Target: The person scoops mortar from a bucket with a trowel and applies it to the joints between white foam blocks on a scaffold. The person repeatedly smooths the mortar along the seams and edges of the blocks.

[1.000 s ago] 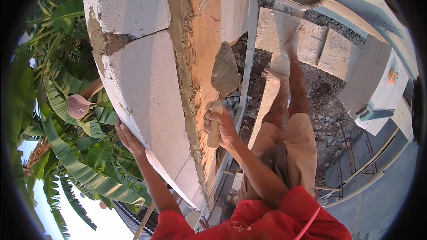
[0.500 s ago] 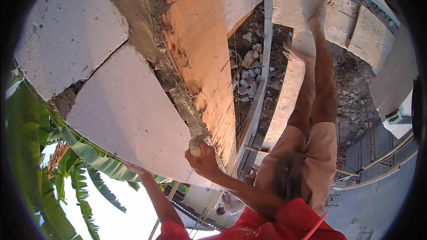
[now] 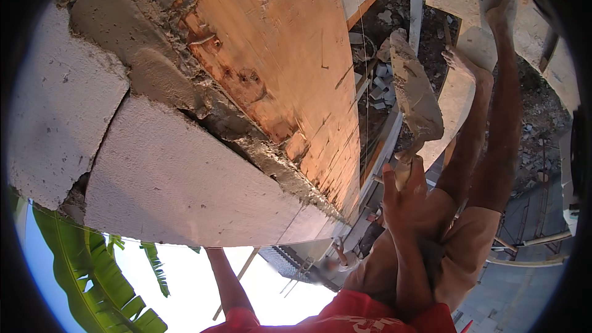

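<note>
My right hand (image 3: 404, 200) is wrapped round the handle of a trowel (image 3: 416, 89), away from the wall and in front of my legs. Its long blade is smeared with grey mortar and points up and away from me. To the left, my left forearm (image 3: 229, 280) reaches up to the lower edge of the pale block wall (image 3: 179, 179); the wall hides that hand's fingers. Wet mortar (image 3: 135, 43) fills the gap between the blocks and an orange-brown wooden board (image 3: 277, 49).
My bare feet stand on narrow planks (image 3: 453, 105) high above rubble and broken blocks (image 3: 383, 86). A thin string (image 3: 364, 43) runs along the board. Another person (image 3: 345, 259) is far below. Banana leaves (image 3: 80, 271) hang beyond the wall at the left.
My right hand has drawn the trowel back from the mortar joint to the right, and its blade now shows fully. The view has shifted; my left arm stays at the wall's edge.
</note>
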The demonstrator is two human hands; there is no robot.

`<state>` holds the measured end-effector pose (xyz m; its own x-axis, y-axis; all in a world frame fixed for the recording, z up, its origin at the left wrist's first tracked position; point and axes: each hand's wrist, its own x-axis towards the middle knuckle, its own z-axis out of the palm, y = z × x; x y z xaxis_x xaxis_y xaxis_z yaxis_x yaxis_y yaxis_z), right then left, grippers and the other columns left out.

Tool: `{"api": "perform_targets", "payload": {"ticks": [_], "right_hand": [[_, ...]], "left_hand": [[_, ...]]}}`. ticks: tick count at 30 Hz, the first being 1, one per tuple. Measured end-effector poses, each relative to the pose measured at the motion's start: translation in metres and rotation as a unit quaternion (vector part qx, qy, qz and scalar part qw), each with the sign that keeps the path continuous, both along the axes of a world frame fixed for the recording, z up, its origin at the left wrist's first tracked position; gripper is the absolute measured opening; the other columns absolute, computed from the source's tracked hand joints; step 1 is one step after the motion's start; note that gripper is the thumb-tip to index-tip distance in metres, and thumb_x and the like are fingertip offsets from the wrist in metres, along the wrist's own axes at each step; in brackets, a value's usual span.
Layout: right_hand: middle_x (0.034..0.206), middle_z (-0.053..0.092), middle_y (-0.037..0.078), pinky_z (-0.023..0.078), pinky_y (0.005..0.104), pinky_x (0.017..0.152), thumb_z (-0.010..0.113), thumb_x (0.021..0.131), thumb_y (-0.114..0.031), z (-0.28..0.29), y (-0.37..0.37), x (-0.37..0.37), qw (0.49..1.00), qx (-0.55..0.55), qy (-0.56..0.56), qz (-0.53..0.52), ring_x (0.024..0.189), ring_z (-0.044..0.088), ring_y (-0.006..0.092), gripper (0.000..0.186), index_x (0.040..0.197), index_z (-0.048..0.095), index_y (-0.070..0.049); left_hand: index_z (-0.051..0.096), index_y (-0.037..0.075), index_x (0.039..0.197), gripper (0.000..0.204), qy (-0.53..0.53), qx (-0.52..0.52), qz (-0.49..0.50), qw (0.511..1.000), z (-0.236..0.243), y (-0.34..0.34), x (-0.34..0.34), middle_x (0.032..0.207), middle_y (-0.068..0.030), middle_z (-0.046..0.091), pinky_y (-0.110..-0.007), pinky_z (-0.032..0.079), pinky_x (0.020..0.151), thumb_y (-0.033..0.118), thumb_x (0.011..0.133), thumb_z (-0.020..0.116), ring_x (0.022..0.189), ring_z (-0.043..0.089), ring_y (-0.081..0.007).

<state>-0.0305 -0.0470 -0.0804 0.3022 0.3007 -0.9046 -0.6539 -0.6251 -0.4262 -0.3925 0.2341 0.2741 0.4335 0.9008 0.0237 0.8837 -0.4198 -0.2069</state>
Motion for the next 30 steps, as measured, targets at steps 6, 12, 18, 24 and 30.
{"api": "perform_targets", "payload": {"ticks": [6,12,18,24,30], "right_hand": [[0.081,0.059,0.008,0.045,0.0269,0.063,0.065,0.1,-0.035,0.016,0.032,0.022,0.972,0.161,0.126,-0.112,0.067,0.053,0.012,0.041,0.115,0.056,0.002],[0.065,0.049,0.004,0.037,0.0293,0.054,0.057,0.104,-0.039,0.038,0.093,0.049,0.945,0.273,0.179,-0.029,0.059,0.045,0.0093,0.042,0.104,0.061,0.003],[0.059,0.043,0.003,0.034,0.0313,0.048,0.053,0.106,-0.04,0.049,0.138,0.059,0.94,0.31,0.139,0.0,0.051,0.042,0.0093,0.042,0.09,0.052,-0.001],[0.058,0.046,0.003,0.035,0.0313,0.046,0.053,0.106,-0.043,0.067,0.128,0.01,0.947,0.278,0.157,0.037,0.05,0.045,0.0091,0.044,0.088,0.048,-0.004],[0.059,0.047,0.002,0.037,0.0306,0.047,0.053,0.106,-0.043,0.097,0.063,-0.099,0.939,0.261,0.213,0.075,0.052,0.047,0.0088,0.043,0.091,0.049,-0.004]], "left_hand": [[0.038,-0.002,0.15,0.079,0.005,-0.007,0.015,1.0,0.006,-0.005,0.0,0.148,-0.0238,0.045,-0.053,0.041,0.109,0.059,0.1,0.043,0.131,0.051,-0.0371],[0.039,-0.003,0.149,0.078,-0.019,0.007,0.026,0.999,-0.005,-0.014,0.004,0.147,-0.0233,0.046,-0.052,0.04,0.108,0.058,0.101,0.042,0.13,0.051,-0.0356],[0.04,-0.004,0.148,0.077,-0.043,0.011,0.045,0.998,-0.015,-0.026,0.001,0.146,-0.0228,0.047,-0.05,0.039,0.108,0.057,0.102,0.041,0.128,0.052,-0.0341],[0.04,-0.006,0.147,0.076,-0.079,0.011,0.074,0.994,-0.027,-0.04,-0.009,0.144,-0.0223,0.048,-0.049,0.039,0.108,0.056,0.103,0.04,0.127,0.052,-0.0325],[0.041,-0.007,0.147,0.075,-0.125,0.004,0.09,0.988,-0.054,-0.043,0.016,0.143,-0.0218,0.048,-0.047,0.038,0.108,0.055,0.104,0.038,0.126,0.052,-0.031]]}}
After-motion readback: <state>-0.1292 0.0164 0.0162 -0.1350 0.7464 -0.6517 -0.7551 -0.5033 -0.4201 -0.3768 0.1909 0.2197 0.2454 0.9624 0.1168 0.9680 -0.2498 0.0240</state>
